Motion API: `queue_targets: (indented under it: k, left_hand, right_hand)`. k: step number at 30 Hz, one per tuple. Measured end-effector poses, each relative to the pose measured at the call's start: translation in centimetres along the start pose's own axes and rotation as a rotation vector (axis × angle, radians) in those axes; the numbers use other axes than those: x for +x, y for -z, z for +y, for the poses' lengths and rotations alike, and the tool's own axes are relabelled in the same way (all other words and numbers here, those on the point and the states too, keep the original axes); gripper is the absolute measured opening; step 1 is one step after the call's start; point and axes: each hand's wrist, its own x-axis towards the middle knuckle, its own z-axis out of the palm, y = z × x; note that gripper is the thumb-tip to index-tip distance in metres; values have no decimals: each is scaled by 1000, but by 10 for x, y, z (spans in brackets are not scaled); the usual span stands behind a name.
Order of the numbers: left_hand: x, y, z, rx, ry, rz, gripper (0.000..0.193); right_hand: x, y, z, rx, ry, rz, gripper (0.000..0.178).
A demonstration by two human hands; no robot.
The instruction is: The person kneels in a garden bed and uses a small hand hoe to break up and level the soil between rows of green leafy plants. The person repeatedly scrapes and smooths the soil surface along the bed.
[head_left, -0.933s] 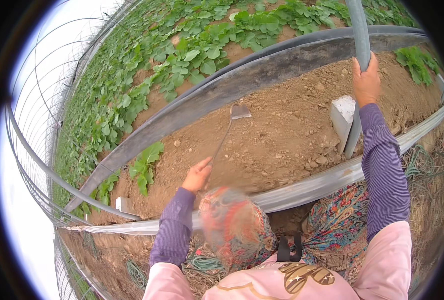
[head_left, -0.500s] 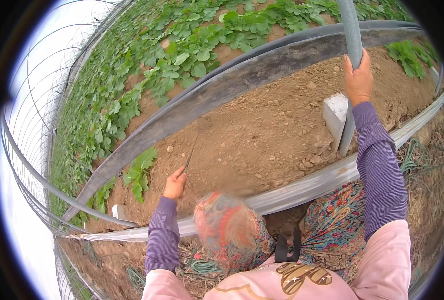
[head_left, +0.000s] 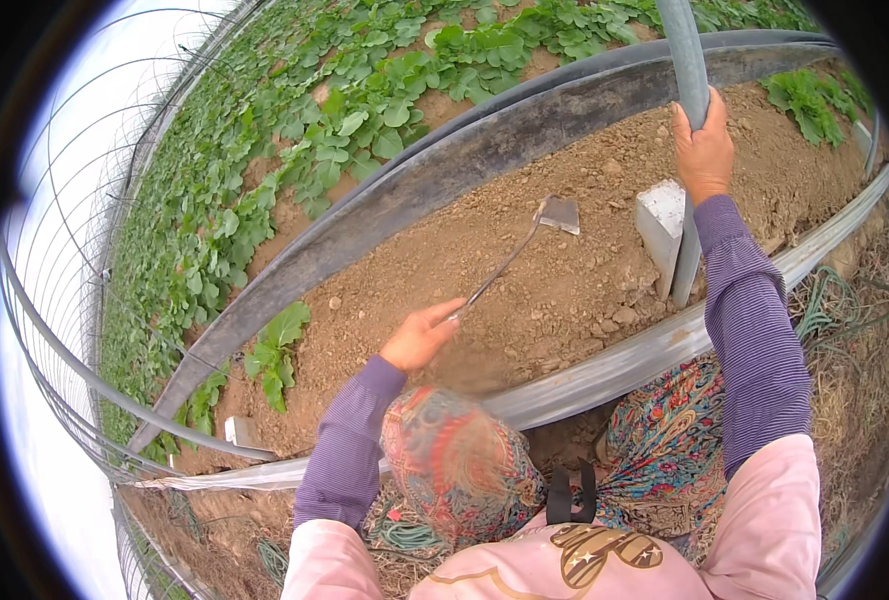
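Note:
My left hand (head_left: 422, 336) is closed round the handle of a small hoe (head_left: 509, 262). The hoe's thin shaft slants up to the right, and its flat metal blade (head_left: 561, 214) lies over the bare brown soil (head_left: 434, 255). Up at the right, my right hand (head_left: 705, 148) is wrapped round a grey metal pipe (head_left: 682, 45). The pipe's lower end stands beside a white concrete block (head_left: 662, 225) set in the soil.
Beyond the soil strip runs a dark plastic sheet edge (head_left: 444, 165), with leafy green plants (head_left: 364, 120) behind it. A lone green plant (head_left: 277, 352) grows at the left. Rolled clear film (head_left: 604, 372) crosses before my knees. Green cord (head_left: 819, 300) lies at the right.
My left hand has moved right and a little up with the hoe. The blade, blurred before, now shows sharply farther right. My right hand keeps its grip on the pipe.

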Motion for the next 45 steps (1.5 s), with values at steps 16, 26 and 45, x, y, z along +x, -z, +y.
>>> queue_targets:
  k: [16,26,45]
  left_hand:
    - [-179,57,-85,-354,391,227,38]
    - [-22,1,-14,-125,101,4,37]
    - [-18,3,-31,-15,86,166,36]
  right_hand:
    - [-2,3,-5,-8,-54,-15,47]
    - [-1,2,-2,36,-15,-7,47]
    - [-2,0,-4,51,-16,-5,46]
